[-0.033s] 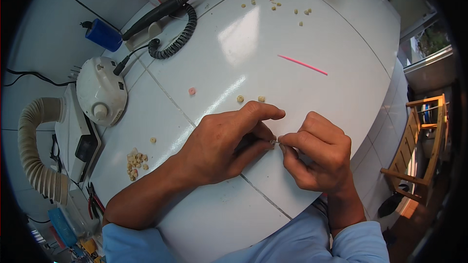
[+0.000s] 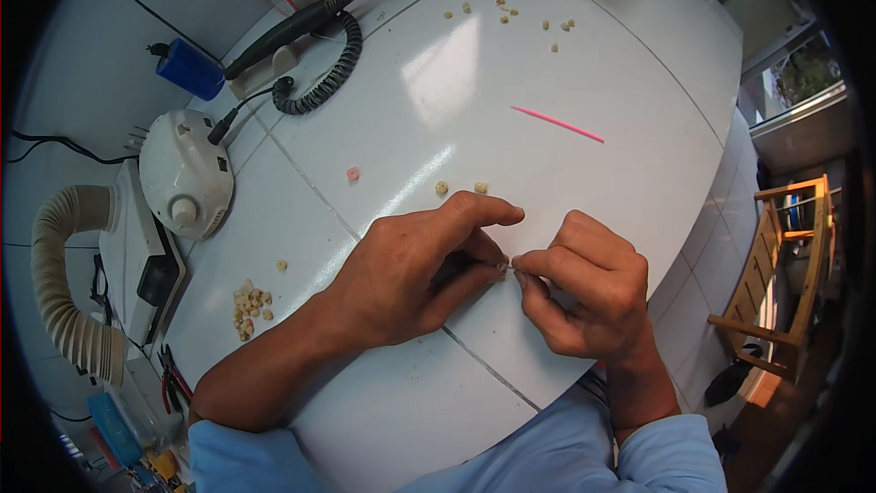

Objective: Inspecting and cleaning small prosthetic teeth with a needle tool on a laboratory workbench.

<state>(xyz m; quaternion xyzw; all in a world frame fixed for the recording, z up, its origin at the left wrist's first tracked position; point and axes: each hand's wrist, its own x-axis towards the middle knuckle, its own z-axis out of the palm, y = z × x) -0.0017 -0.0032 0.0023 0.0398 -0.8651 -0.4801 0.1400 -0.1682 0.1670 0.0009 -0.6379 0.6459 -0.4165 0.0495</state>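
Note:
My left hand [image 2: 415, 269] pinches a tiny pale piece [image 2: 505, 267] between thumb and fingertips, its index finger stretched out above. My right hand [image 2: 589, 278] is closed beside it, thumb and index pressed together at the same piece. A thin light bit shows between the two pinches, too small to name. Just beyond my left hand lie two yellowish tooth-like pieces, a nearer-left one [image 2: 442, 187] and a right one [image 2: 481, 187]. A pink ring-like piece [image 2: 353, 173] is farther left. Beyond my right hand rests a thin pink stick [image 2: 558, 124].
Several tooth-like pieces are heaped [image 2: 248, 306] by my left forearm; others [image 2: 502, 11] are scattered at the far side. On the left stand a white control box [image 2: 182, 173], a black handpiece [image 2: 287, 38] with coiled cord, a ribbed hose [image 2: 57, 265] and pliers [image 2: 172, 379].
The whole view has shifted slightly, so things appear a little farther left. Both hands keep the same pinch.

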